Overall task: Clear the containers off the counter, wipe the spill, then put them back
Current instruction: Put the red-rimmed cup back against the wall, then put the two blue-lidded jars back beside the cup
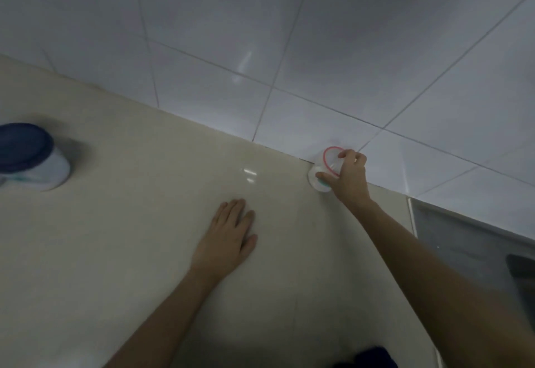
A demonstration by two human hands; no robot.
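Observation:
A small clear container with a red rim point(326, 168) stands on the beige counter point(130, 237) right against the tiled wall. My right hand point(346, 178) is wrapped around it, fingers over its rim and side. Flat on the counter nearer the middle lies my left hand point(230, 234), palm down, fingers together, holding nothing. At the left edge of the view a white tub with a dark blue lid point(30, 157) stands on the counter, blurred.
The white tiled wall point(289, 49) runs diagonally behind the counter. A steel sink point(469, 249) with a dark object in it lies at the right. A dark blue thing point(367, 357) shows at the bottom edge.

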